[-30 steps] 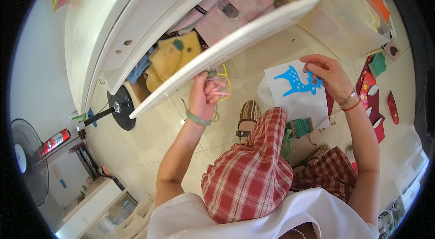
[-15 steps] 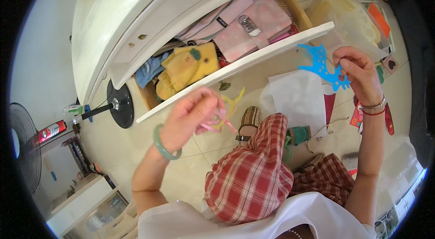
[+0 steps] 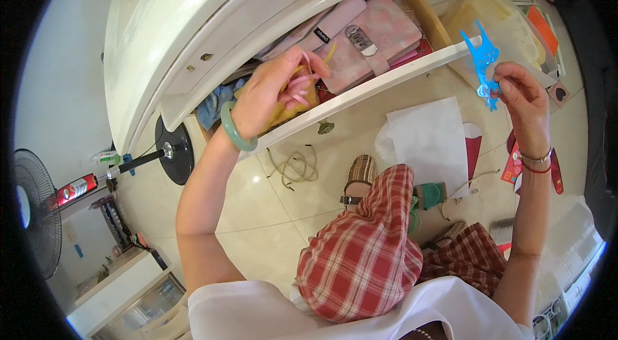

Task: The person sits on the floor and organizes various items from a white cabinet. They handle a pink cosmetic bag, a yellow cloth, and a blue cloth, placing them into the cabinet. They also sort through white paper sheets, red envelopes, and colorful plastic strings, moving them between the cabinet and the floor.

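My left hand (image 3: 270, 89) is over the open white drawer (image 3: 380, 90), its fingers closed on a loose bunch of pink and yellow cords (image 3: 299, 90). Beneath it, a yellow plush item (image 3: 278, 117) in the drawer is mostly covered by the hand. Right of it lie a pale pink pouch (image 3: 318, 29) and a pink notebook (image 3: 394, 34) with a metal combination lock. Off the drawer's right end, my right hand (image 3: 523, 98) pinches a flat blue deer-shaped cutout (image 3: 483, 63) dotted with holes, its legs pointing up.
A coil of pale cord (image 3: 295, 167), white paper (image 3: 428, 140) and a green thread spool (image 3: 428, 194) lie on the tiled floor near my feet. A standing fan (image 3: 38, 211) is at the left. A translucent plastic bin (image 3: 479, 8) stands beyond the drawer's right end.
My left hand has moved up and away from me, over the drawer, with the cords. My right hand has shifted slightly right, and the blue cutout has turned more upright. The floor cord now shows.
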### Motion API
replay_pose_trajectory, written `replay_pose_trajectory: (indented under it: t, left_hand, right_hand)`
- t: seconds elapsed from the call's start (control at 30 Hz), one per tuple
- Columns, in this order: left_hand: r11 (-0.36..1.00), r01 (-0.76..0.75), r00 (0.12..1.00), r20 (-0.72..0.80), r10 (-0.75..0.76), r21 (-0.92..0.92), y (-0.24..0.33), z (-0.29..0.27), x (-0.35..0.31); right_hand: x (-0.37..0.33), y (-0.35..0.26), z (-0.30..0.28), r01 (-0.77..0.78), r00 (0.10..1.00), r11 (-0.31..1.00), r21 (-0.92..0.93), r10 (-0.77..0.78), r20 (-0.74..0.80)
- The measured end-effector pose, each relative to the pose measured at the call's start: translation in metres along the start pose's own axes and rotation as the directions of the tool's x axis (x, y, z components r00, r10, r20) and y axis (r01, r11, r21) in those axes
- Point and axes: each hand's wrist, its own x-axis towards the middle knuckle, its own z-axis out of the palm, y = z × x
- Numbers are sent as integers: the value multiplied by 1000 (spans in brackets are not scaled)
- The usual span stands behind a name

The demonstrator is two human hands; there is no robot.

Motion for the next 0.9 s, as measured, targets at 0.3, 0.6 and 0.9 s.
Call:
replay_pose_trajectory:
  t: [0.3,0.6,0.9]
  left_hand:
    - [946,-61,997,63,44,319,-6,13,10]
    - [940,-79,995,90,52,333,-7,14,8]
    - [895,-282,951,223,214,344,24,36,34]
  right_hand:
    - [92,-38,66,1,993,874,-486,56,104]
    - [140,7,104,393,906,450,-802,-340,253]
    - [55,-24,83,434,895,668,-605,-400,199]
